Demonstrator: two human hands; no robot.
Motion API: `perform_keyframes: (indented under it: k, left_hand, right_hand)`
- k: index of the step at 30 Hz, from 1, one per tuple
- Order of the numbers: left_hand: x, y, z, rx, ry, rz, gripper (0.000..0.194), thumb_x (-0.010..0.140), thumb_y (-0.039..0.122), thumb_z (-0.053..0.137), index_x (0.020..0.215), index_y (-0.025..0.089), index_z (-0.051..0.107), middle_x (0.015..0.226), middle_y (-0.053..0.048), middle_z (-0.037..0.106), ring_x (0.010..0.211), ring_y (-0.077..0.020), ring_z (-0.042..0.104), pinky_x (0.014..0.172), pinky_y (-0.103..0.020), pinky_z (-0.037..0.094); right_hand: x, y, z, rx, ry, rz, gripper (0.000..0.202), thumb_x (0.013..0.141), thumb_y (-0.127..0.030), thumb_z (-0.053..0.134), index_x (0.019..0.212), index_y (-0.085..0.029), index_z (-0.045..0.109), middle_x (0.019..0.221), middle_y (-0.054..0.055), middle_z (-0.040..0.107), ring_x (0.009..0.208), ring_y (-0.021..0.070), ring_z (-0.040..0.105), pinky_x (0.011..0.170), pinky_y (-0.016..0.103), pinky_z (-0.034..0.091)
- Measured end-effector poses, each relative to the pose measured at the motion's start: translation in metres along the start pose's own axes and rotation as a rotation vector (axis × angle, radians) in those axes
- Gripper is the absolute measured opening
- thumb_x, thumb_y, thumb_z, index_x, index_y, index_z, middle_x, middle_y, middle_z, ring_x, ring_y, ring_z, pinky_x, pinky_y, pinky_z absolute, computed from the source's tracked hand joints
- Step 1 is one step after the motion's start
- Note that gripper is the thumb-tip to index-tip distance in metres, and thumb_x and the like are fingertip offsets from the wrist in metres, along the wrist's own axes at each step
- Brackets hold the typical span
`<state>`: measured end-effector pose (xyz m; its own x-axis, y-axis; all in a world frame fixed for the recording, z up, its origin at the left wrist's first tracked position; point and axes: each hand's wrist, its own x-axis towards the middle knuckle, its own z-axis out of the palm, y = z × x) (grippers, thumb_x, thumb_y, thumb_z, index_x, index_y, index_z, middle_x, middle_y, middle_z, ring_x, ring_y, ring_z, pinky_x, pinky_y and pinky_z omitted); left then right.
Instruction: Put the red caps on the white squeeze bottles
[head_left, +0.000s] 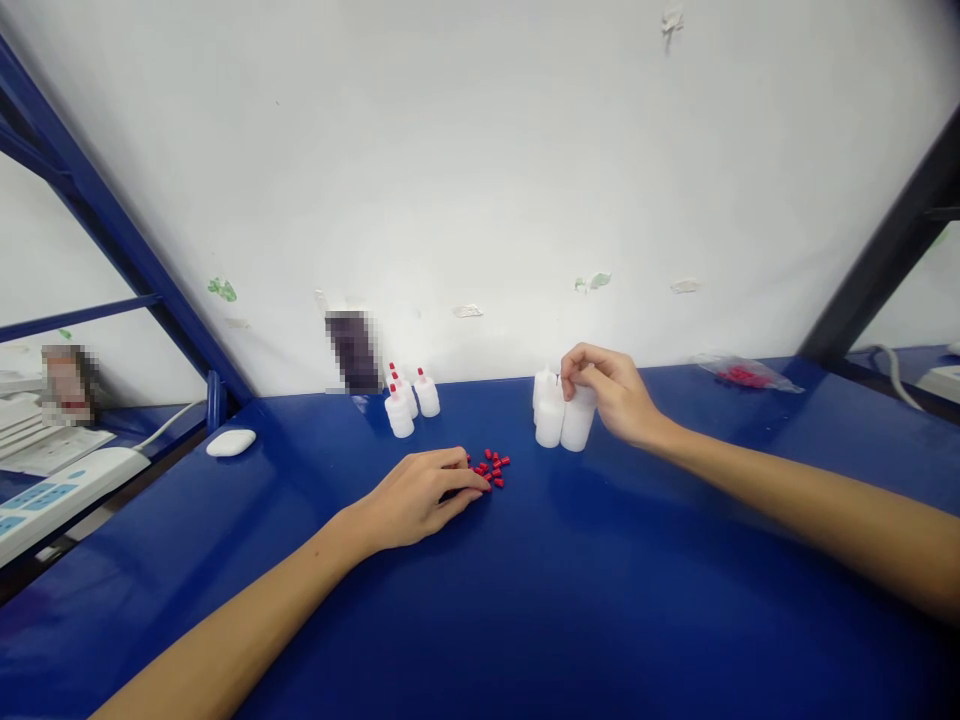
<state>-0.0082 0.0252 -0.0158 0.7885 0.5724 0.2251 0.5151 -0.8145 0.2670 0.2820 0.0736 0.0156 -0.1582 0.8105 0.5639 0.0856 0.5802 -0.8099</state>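
So it's a blue surface (480, 610) against a scuffed white wall (480, 200), with loose red caps (496, 472) scattered mid-surface. Progress-wise, four bottles (429, 398) over to the left wear red tips, while the visible tips in the white cluster (549, 422) on the right are bare. My left hand (420, 495) lies low, palm down, fingertips close together at the pile's edge; can't tell if they've pinched one. My right hand (619, 395) arches in from the side, fingers curled over the end bottle's (577, 425) top, grip hidden.
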Motion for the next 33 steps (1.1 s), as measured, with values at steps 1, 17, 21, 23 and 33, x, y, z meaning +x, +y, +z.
perform_keyframes:
  k: [1,17,21,23,33]
  left_hand:
    - [0.0,-0.001,0.001,-0.001,-0.001,0.001,0.028,0.103,0.027,0.045,0.118,0.024,0.069,0.092,-0.004,0.061,0.08,-0.0143,0.058,0.071,-0.024,0.044]
    - [0.002,0.006,-0.003,0.007,-0.004,-0.028,0.025,0.101,0.031,0.049,0.111,0.02,0.069,0.093,-0.004,0.061,0.076,-0.014,0.058,0.071,-0.025,0.045]
    - [0.001,0.004,-0.003,0.03,0.006,-0.047,0.023,0.099,0.032,0.051,0.11,0.021,0.069,0.092,-0.003,0.061,0.074,-0.0136,0.058,0.069,-0.024,0.045]
    - [0.001,0.002,-0.002,0.019,0.008,-0.052,0.023,0.099,0.033,0.052,0.108,0.021,0.069,0.091,-0.003,0.061,0.074,-0.0134,0.058,0.069,-0.024,0.045]
    - [0.006,0.009,-0.001,-0.167,0.276,-0.065,0.019,0.096,0.032,0.059,0.096,0.018,0.071,0.081,-0.004,0.067,0.066,-0.0116,0.058,0.062,-0.022,0.046]
  right_hand:
    - [0.0,0.001,0.0,-0.003,0.002,-0.003,0.01,0.076,-0.017,0.05,0.073,-0.018,0.06,0.059,0.0,0.059,0.062,0.0166,0.052,0.063,0.031,0.037]
    - [-0.025,0.004,0.016,0.375,0.004,0.093,0.012,0.072,-0.012,0.052,0.066,-0.017,0.061,0.047,-0.002,0.054,0.044,0.0142,0.048,0.048,0.028,0.039]
    - [-0.04,-0.007,0.031,0.405,-0.075,0.14,0.012,0.074,-0.011,0.053,0.068,-0.017,0.062,0.051,-0.001,0.058,0.049,0.015,0.052,0.051,0.028,0.04]
    - [-0.047,-0.009,0.038,0.424,-0.13,0.164,0.011,0.076,-0.013,0.054,0.071,-0.017,0.063,0.055,0.0,0.06,0.053,0.016,0.054,0.054,0.029,0.041]
    - [-0.06,-0.009,0.055,0.501,-0.28,0.255,0.011,0.083,-0.025,0.054,0.079,-0.017,0.06,0.056,0.0,0.06,0.051,0.014,0.05,0.053,0.026,0.038]
